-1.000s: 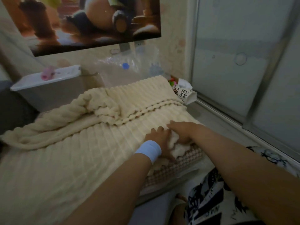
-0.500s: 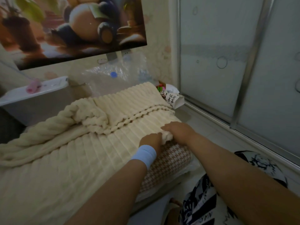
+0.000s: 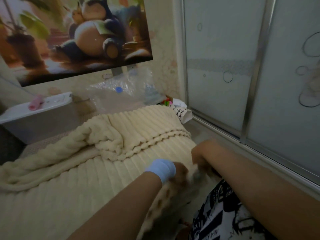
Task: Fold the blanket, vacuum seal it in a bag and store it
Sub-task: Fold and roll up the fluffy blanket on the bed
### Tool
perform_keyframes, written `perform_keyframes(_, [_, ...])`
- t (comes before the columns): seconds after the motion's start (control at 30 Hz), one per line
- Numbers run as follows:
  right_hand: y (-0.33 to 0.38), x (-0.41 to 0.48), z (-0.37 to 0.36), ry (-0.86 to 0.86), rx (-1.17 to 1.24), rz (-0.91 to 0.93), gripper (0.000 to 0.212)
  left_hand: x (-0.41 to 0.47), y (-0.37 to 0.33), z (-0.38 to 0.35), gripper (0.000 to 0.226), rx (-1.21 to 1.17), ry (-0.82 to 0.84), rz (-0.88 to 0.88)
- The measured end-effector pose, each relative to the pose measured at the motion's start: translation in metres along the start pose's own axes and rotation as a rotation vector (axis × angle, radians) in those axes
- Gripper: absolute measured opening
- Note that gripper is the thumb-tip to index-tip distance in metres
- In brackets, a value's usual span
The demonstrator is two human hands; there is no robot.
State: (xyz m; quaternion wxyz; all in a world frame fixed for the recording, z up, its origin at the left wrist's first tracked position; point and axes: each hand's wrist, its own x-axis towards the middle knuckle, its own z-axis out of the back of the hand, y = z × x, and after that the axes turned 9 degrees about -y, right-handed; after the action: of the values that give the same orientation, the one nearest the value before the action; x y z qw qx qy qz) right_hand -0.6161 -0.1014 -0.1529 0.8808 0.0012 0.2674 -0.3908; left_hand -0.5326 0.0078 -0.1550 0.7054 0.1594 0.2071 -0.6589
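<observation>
Bed, cream ribbed blanket, rumpled

A single wide-angle view from the person's head looks forward and down, close over both forearms, which enter from the bottom edge. The left hand and right hand sit motion-blurred just below centre. The blanket fills the lower left, a poster the upper left, a sliding door the right

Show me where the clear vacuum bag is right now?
The vacuum bag lies at the far wall in the head view, just beyond the blanket, under the poster, right of the white box.
</observation>
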Motion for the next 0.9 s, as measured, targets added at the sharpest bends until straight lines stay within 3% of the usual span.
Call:
perform_keyframes(0.07, [0.002, 0.012, -0.006, 0.146, 0.166, 0.038, 0.104, 0.007, 0.007, -0.012, 0.072, -0.005, 0.092, 0.009])
perform_keyframes(0.1, [0.005, 0.016, -0.003, 0.117, 0.292, 0.072, 0.098, 0.008, 0.014, -0.011, 0.072, -0.018, 0.062, -0.001])
perform_keyframes(0.2, [0.015, 0.016, 0.021, -0.206, 0.448, 0.164, 0.061, 0.002, 0.041, 0.012, 0.052, -0.116, -0.153, -0.012])
perform_keyframes(0.3, [0.035, 0.03, 0.043, -0.499, 0.433, 0.233, 0.057, -0.01, 0.081, 0.037, 0.037, -0.146, -0.428, 0.068])
perform_keyframes(0.47, [0.107, 0.057, 0.079, -0.653, 0.418, 0.359, 0.059, -0.037, 0.174, 0.049, 0.021, -0.083, -0.704, 0.312])
perform_keyframes(0.57, [0.159, 0.066, 0.097, -0.762, 0.42, 0.492, 0.065, -0.052, 0.233, 0.039, 0.024, -0.027, -0.649, 0.466])
perform_keyframes(0.63, [0.201, 0.073, 0.105, -0.785, 0.41, 0.57, 0.081, -0.061, 0.274, 0.027, 0.025, -0.005, -0.611, 0.536])
perform_keyframes(0.73, [0.246, 0.09, 0.107, -0.649, 0.306, 0.579, 0.104, -0.071, 0.321, 0.003, 0.038, -0.007, -0.538, 0.573])
perform_keyframes(0.8, [0.265, 0.108, 0.109, -0.592, 0.157, 0.517, 0.103, -0.076, 0.351, -0.018, 0.059, 0.006, -0.506, 0.572])
perform_keyframes(0.9, [0.276, 0.137, 0.122, -0.642, 0.092, 0.448, 0.086, -0.077, 0.39, -0.041, 0.089, -0.042, -0.464, 0.604])
